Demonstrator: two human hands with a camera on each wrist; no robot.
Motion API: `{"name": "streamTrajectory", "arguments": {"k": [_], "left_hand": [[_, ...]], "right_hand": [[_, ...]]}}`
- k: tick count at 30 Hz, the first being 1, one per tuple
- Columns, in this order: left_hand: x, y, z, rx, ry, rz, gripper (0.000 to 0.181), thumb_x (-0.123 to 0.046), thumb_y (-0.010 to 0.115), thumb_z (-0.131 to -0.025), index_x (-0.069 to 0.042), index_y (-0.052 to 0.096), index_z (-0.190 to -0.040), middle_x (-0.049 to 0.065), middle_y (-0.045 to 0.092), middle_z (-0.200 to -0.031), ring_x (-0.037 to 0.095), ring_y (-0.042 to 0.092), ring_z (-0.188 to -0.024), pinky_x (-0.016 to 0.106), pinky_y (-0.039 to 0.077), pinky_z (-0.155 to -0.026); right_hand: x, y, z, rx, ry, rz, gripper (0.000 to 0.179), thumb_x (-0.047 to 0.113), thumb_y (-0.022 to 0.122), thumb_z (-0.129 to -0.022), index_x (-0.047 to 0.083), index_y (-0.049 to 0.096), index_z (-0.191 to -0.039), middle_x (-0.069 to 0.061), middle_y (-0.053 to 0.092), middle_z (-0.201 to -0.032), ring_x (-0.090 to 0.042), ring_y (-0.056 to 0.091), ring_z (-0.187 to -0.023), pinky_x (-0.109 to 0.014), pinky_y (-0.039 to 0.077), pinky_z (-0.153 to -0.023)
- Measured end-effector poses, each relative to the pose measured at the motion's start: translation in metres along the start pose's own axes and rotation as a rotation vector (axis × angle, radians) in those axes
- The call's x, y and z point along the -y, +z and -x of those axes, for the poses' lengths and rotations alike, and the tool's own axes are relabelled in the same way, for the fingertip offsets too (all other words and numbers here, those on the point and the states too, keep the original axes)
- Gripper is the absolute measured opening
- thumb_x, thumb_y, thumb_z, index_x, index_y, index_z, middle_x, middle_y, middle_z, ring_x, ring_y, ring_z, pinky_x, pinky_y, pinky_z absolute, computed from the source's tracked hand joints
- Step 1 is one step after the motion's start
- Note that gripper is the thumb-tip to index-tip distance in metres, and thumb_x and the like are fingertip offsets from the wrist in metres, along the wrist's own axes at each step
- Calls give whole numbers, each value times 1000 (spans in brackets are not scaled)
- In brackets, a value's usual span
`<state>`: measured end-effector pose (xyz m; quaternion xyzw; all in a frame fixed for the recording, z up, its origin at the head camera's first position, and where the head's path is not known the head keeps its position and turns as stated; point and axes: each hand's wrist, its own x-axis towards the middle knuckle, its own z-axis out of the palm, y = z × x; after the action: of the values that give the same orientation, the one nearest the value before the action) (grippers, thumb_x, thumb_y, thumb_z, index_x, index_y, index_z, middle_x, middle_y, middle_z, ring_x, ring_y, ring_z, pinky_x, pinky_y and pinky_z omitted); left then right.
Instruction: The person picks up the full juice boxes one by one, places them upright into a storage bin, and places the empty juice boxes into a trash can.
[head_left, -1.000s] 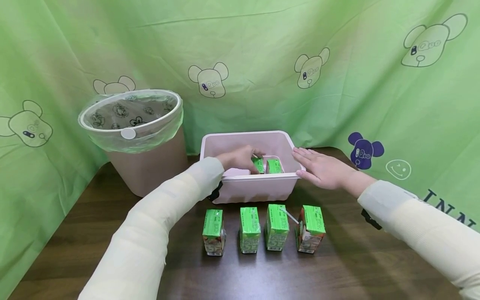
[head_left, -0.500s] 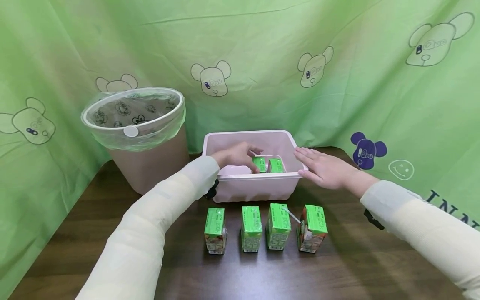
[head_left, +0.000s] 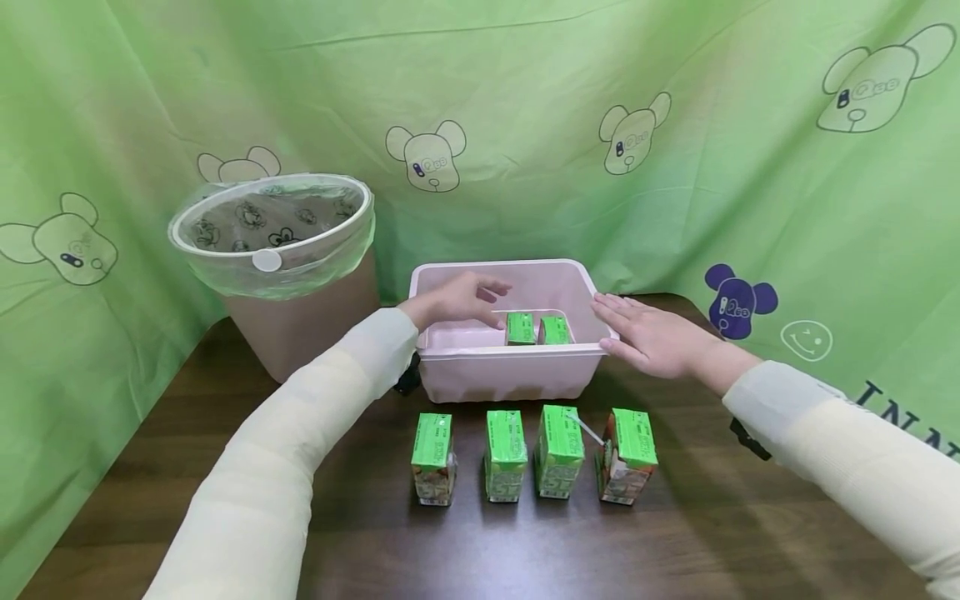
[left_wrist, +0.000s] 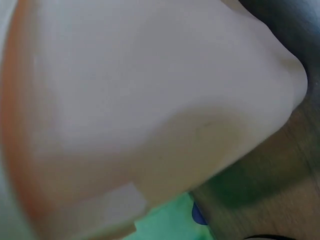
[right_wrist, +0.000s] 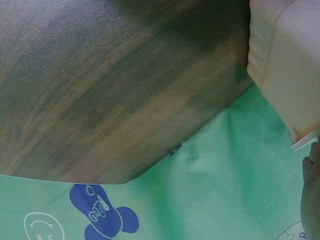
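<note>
A pink plastic bin stands on the table with two green-topped drink cartons, one carton and another carton, side by side in its right half. My left hand is over the bin's interior, just left of these cartons, fingers loosely bent around nothing. My right hand rests with extended fingers against the bin's right rim. In front of the bin several more cartons stand in a row, from the leftmost carton to the rightmost carton. A white straw slants between the two on the right.
A tall trash can with a clear liner stands left of the bin. Behind everything hangs a green printed curtain. The brown wooden table extends in front of the carton row. In the left wrist view, a pale bin wall fills most of the picture.
My left hand has released the left carton in the bin and drawn away to the left. My right hand stays at the rim. The head view has shifted slightly.
</note>
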<state>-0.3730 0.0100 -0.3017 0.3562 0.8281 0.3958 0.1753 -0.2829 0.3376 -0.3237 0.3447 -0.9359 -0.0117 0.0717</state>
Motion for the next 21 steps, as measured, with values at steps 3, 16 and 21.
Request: {"name": "streamTrajectory", "arguments": {"k": [3, 16, 21], "left_hand": [[-3, -6, 5, -25, 11, 32, 69, -7, 77, -82, -1, 46, -143, 14, 48, -143, 30, 47, -130, 31, 43, -102], [-12, -23, 31, -129, 46, 144, 64, -8, 79, -81, -6, 53, -139, 8, 56, -135, 28, 49, -128, 31, 48, -97], [-12, -27, 41, -143, 68, 193, 63, -9, 80, -80, -7, 54, -138, 5, 57, -134, 22, 52, -124, 31, 49, -95]], "right_hand": [[0, 0, 0, -1, 1, 1, 61, 33, 44, -103, -7, 33, -146, -22, 27, -155, -36, 23, -142, -49, 21, -115], [3, -1, 1, -16, 2, -23, 60, 31, 45, -103, -8, 33, -146, -24, 28, -154, -38, 24, -142, -51, 23, -114], [4, -1, 0, -15, 10, -32, 60, 32, 45, -103, -7, 32, -147, -23, 28, -154, -38, 23, -142, -52, 23, -114]]}}
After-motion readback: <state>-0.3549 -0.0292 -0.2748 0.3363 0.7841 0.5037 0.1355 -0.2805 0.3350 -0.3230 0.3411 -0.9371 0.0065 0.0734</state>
